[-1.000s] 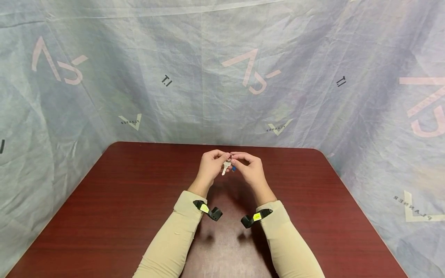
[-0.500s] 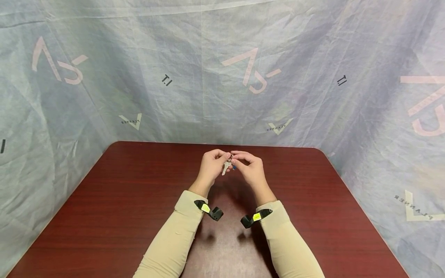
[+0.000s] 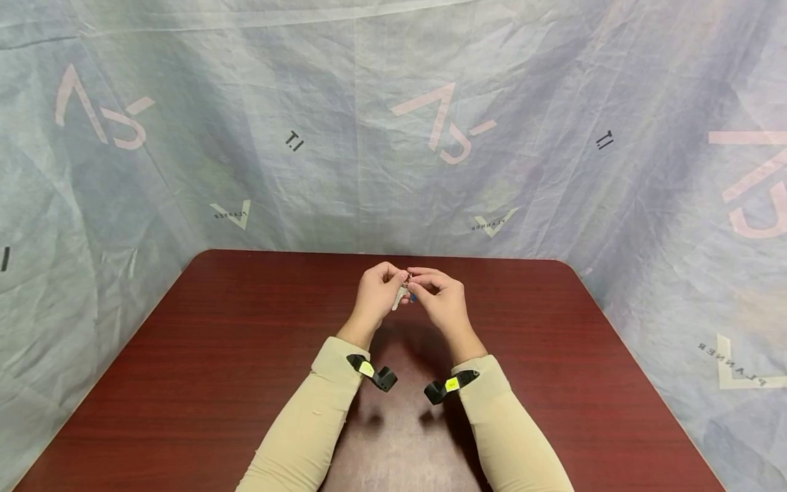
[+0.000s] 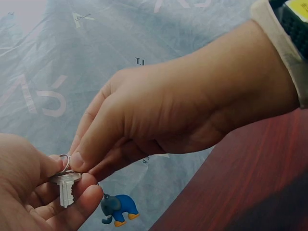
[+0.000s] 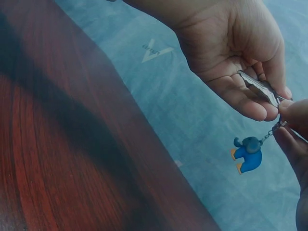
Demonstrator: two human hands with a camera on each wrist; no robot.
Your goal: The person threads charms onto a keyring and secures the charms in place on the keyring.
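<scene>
Above the far half of the table, my two hands meet fingertip to fingertip in the head view. My left hand (image 3: 375, 294) pinches a metal key ring (image 4: 65, 161) between thumb and fingers. A silver key (image 4: 66, 191) hangs from it over the left fingers; in the right wrist view the keys (image 5: 260, 88) look edge-on. On the ring's other side, the thumb and fingertips of my right hand (image 3: 447, 298) pinch it too. A blue elephant charm (image 5: 249, 158) with a grey head and orange feet dangles on a short chain below the fingers. The fingertips hide part of the ring.
A dark red wood-grain table (image 3: 215, 355) lies beneath both arms. Grey printed cloth (image 3: 344, 178) hangs behind it and along both sides. Black camera mounts with yellow labels sit on the left cuff (image 3: 335, 355) and the right cuff (image 3: 492, 376).
Both hands stay nearly in place, gripping throughout. The key beneath the fingers has turned slightly, and the right fingertips have shifted a little at the ring.
</scene>
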